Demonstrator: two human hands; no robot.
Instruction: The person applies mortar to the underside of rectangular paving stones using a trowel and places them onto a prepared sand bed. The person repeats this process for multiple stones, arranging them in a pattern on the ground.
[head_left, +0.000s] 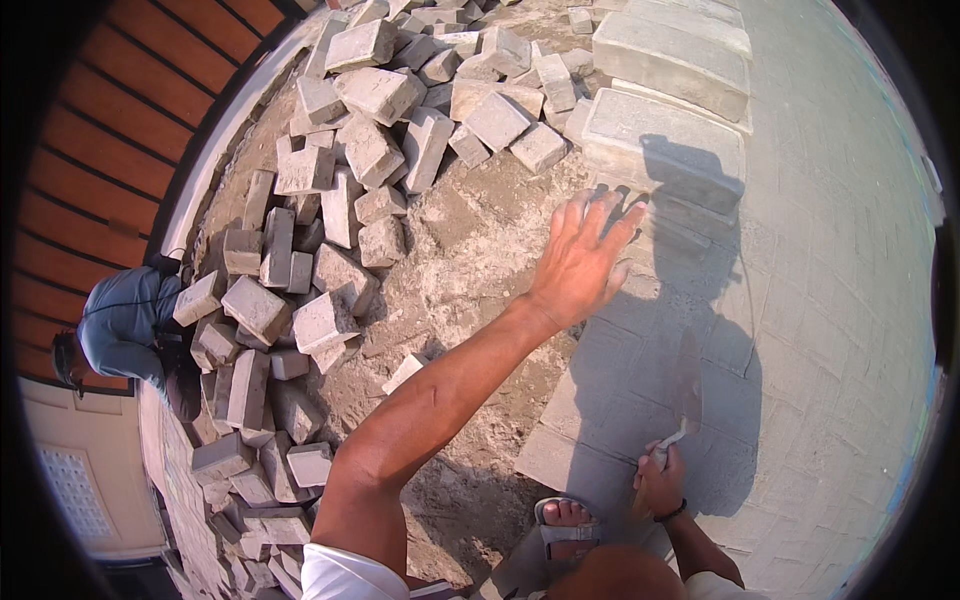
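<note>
My left hand [585, 262] reaches forward with its fingers spread and holds nothing. It hovers over the border between bare sandy ground [465, 250] and the laid grey pavers [590, 400], close to a raised grey block [660, 135]; whether the fingertips touch anything I cannot tell. Lower down, my right hand [660, 485] is closed around the handle of a trowel [688, 385]. The trowel's blade points away from me over the shaded paving, and its contact with the surface is unclear.
A jumbled heap of loose paving bricks [375, 95] spreads along the left and far side. More raised blocks [670, 60] stand at the far right. At left, a person in a blue shirt [125, 320] bends over beside an orange slatted gate [120, 130]. My sandalled foot [568, 525] stands below.
</note>
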